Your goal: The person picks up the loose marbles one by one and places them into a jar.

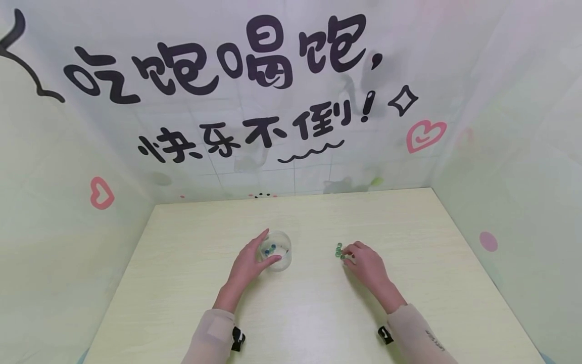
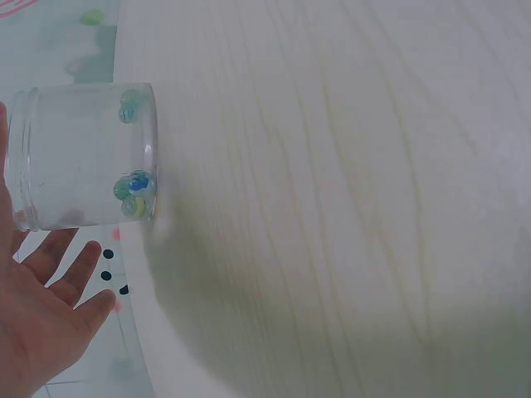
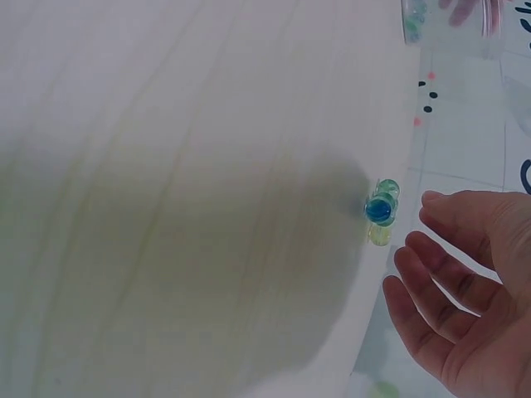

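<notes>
A clear round jar [image 1: 287, 257] with an open top stands on the table, and several glass marbles [image 2: 133, 184] lie at its bottom. My left hand [image 1: 247, 260] holds the jar near its rim, thumb on the near side and index finger on the far side; its other fingers spread loosely. To the right, a small cluster of green and blue glass marbles [image 3: 381, 209] sits on the table. Beside this cluster is my right hand [image 1: 367, 264], its thumb and fingers bent loosely and apart. No marble shows between its fingertips in the right wrist view.
A pale wood-grain table [image 1: 300, 313] carries everything. Behind it hangs a white printed backdrop [image 1: 291, 111] with black lettering, and similar sheets flank both sides. Black straps [image 1: 385, 334] are on the wrists near the sleeves.
</notes>
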`<action>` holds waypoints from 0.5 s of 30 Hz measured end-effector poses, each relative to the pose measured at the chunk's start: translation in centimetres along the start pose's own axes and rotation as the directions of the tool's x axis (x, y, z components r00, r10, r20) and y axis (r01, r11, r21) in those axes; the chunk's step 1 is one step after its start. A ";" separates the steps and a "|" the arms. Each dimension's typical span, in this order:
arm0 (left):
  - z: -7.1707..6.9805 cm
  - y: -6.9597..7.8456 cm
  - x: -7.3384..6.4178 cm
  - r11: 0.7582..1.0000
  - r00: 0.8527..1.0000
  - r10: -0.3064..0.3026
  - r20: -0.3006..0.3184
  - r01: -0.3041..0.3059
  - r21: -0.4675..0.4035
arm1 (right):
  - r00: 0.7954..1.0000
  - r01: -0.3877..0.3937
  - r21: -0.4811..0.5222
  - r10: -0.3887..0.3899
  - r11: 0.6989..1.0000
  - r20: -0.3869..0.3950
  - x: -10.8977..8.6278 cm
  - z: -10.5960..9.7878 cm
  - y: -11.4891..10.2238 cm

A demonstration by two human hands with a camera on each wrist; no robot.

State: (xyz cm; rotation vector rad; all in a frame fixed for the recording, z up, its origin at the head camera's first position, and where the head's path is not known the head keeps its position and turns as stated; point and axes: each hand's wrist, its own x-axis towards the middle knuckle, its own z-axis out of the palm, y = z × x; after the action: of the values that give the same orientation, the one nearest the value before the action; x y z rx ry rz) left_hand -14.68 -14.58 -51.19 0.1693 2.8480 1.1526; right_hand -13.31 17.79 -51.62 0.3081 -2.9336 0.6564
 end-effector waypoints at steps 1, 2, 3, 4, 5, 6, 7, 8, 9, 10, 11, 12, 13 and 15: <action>0.0 0.0 0.0 1.000 1.000 0.001 -0.001 -0.001 -0.001 | 1.000 0.001 0.002 -0.001 1.000 0.000 0.0 0.0 0.0; 0.0 0.0 0.0 1.000 1.000 0.002 -0.002 -0.002 -0.002 | 1.000 0.001 0.003 -0.001 1.000 0.000 0.0 0.0 0.1; 0.0 0.0 0.0 1.000 1.000 0.003 -0.003 -0.003 -0.002 | 1.000 0.002 0.004 -0.002 1.000 0.000 -0.1 -0.1 0.1; 0.0 0.0 0.0 1.000 1.000 0.005 -0.004 -0.005 -0.002 | 1.000 0.003 0.004 -0.003 1.000 0.000 -0.1 -0.1 0.1; 0.0 0.0 0.0 1.000 1.000 0.006 -0.005 -0.006 -0.001 | 1.000 0.003 0.003 -0.003 1.000 0.002 -0.1 -0.1 0.1; 0.0 -0.1 0.0 1.000 1.000 0.008 -0.006 -0.008 -0.001 | 1.000 0.003 -0.001 -0.003 1.000 0.004 -0.1 -0.1 0.1; 0.0 -0.1 0.0 1.000 1.000 0.010 -0.007 -0.010 0.001 | 1.000 0.001 -0.003 -0.001 1.000 0.007 -0.1 -0.1 0.1; 0.0 -0.1 0.0 1.000 1.000 0.011 -0.007 -0.011 0.002 | 1.000 -0.002 -0.005 0.002 1.000 0.012 -0.1 -0.1 0.1; 0.0 -0.1 0.0 1.000 1.000 0.011 -0.008 -0.011 0.001 | 1.000 -0.003 -0.005 0.003 1.000 0.016 -0.1 -0.1 0.2; 0.0 -0.1 0.0 1.000 1.000 0.011 -0.008 -0.011 -0.001 | 1.000 -0.006 -0.007 0.006 1.000 0.020 -0.1 0.0 0.2; 0.0 -0.1 -0.1 1.000 1.000 0.010 -0.008 -0.010 -0.003 | 1.000 -0.008 -0.005 0.008 1.000 0.023 -0.1 0.0 0.2; 0.0 -0.1 -0.1 1.000 1.000 0.010 -0.009 -0.010 -0.004 | 1.000 -0.010 -0.005 0.010 1.000 0.026 -0.1 0.0 0.2; 0.0 -0.1 -0.1 1.000 1.000 0.010 -0.009 -0.010 -0.007 | 1.000 -0.013 -0.005 0.013 1.000 0.028 -0.1 0.1 0.3; 0.0 -0.1 -0.1 1.000 1.000 0.010 -0.008 -0.010 -0.009 | 0.999 -0.016 -0.007 0.016 1.000 0.030 -0.2 0.1 0.3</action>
State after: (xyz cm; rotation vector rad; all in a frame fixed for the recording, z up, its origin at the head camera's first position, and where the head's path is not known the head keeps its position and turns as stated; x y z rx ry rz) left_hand -14.62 -14.66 -51.25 0.1788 2.8514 1.1697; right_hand -13.23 18.03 -51.88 0.2968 -2.9687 0.6494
